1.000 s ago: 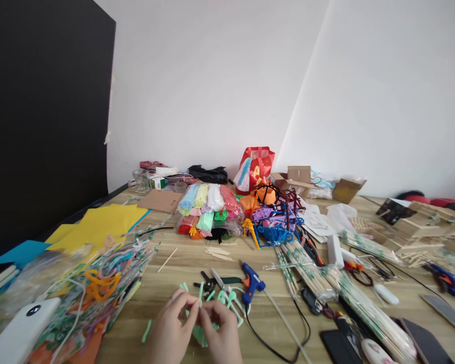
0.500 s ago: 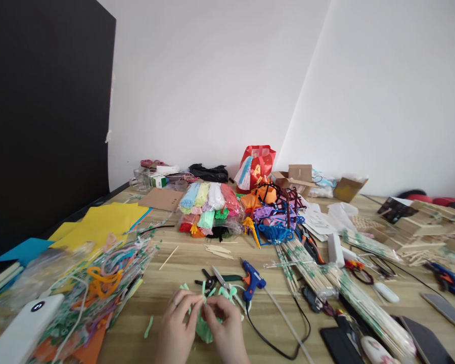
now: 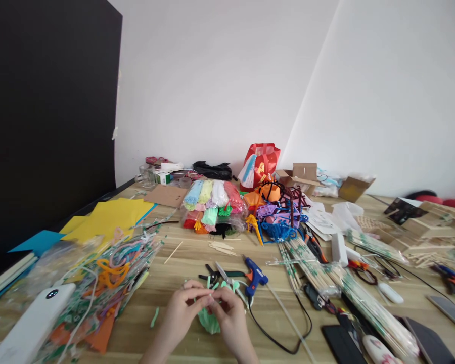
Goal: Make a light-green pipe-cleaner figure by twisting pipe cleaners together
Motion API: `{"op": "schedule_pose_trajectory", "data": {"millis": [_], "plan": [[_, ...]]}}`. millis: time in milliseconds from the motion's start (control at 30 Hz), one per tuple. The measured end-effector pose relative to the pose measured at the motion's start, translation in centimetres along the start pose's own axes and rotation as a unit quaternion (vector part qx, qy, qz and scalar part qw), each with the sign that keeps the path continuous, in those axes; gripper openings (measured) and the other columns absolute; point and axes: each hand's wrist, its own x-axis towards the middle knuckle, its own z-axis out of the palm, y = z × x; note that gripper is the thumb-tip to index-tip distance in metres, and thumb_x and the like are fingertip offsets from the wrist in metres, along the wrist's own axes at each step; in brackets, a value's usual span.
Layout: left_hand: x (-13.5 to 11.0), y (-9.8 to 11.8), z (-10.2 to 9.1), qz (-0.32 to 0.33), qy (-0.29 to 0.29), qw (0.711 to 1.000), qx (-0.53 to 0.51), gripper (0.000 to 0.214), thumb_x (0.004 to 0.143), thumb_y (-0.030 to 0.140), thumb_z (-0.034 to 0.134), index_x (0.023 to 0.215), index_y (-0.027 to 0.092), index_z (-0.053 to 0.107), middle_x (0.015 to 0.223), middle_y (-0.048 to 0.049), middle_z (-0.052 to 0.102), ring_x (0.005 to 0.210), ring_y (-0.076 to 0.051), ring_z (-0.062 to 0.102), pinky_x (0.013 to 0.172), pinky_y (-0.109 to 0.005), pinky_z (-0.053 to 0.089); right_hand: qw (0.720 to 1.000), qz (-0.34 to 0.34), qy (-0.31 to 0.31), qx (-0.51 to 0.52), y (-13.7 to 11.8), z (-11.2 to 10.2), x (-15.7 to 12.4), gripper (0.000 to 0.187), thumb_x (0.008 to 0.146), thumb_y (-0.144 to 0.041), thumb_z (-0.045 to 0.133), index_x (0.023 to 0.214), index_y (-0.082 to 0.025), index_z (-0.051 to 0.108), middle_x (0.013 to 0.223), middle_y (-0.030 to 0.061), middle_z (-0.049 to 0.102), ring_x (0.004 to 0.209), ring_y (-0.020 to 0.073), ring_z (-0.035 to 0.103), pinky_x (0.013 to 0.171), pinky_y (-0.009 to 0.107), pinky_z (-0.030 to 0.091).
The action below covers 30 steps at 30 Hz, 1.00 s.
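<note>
My left hand and my right hand meet at the front of the table, thumbs and fingertips pinched together. Between them they grip a light green pipe cleaner piece, mostly hidden by the fingers. Just beneath hangs or rests a rounded light green pipe cleaner bundle; whether it joins the pinched piece I cannot tell. Behind the fingers lie scissors and black-handled pliers, with more green pieces close by. A blue glue gun lies to the right. One short green strip is left of my hands.
A bag of coloured pipe cleaners sits farther back, beside a tangled colourful pile. Bundled wooden sticks lie at right. On the left are a white power bank, plastic-wrapped scraps and yellow sheets.
The camera view has shifted slightly, so the table appears moved to the right. My fingertips have drawn closer together, and the green strip that stuck up between them is now hidden.
</note>
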Motion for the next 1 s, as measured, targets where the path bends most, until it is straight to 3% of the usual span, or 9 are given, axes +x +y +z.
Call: {"op": "schedule_pose_trajectory", "data": {"millis": [200,467,833,1000], "plan": [[-0.4,1.1,0.8,0.044,0.030,0.997,0.061,0.017,0.077,0.025,0.056,0.080,0.023,0.073,0.083,-0.0059,0.066,0.081,-0.020,0.061,0.076,-0.030,0.049,0.999,0.017,-0.010,0.025,0.2,-0.2,0.1,0.023,0.077,-0.036,0.060,0.067,-0.016,0.064,0.061,0.0005,0.052,0.057,0.0135,0.047,0.055,0.024,0.038],[-0.8,1.2,1.4,0.083,0.106,0.989,0.066,0.019,0.081,0.031,0.052,0.074,0.020,0.067,0.076,-0.0052,0.063,0.076,-0.019,0.060,0.070,-0.030,0.050,0.998,-0.004,-0.028,0.056,-1.2,-0.4,0.2,0.025,0.078,-0.039,0.059,0.076,-0.016,0.070,0.064,0.0031,0.058,0.060,0.0149,0.054,0.056,0.025,0.044],[-0.1,1.2,1.3,0.155,0.063,0.986,0.022,0.016,0.082,0.026,0.051,0.069,0.020,0.059,0.081,-0.0052,0.063,0.091,-0.020,0.058,0.082,-0.034,0.047,0.997,-0.067,-0.027,0.033,-1.4,-1.1,0.2,0.018,0.078,-0.034,0.061,0.075,-0.020,0.071,0.082,0.0069,0.065,0.080,0.0203,0.060,0.073,0.031,0.047],[0.2,1.6,0.9,0.189,0.053,0.980,0.030,0.017,0.081,0.027,0.055,0.066,0.019,0.059,0.078,-0.0059,0.063,0.089,-0.021,0.058,0.080,-0.035,0.047,0.998,-0.064,-0.027,0.007,-1.8,-1.0,0.1,0.022,0.078,-0.035,0.059,0.068,-0.018,0.070,0.073,0.0046,0.065,0.071,0.0179,0.059,0.066,0.028,0.047]]}}
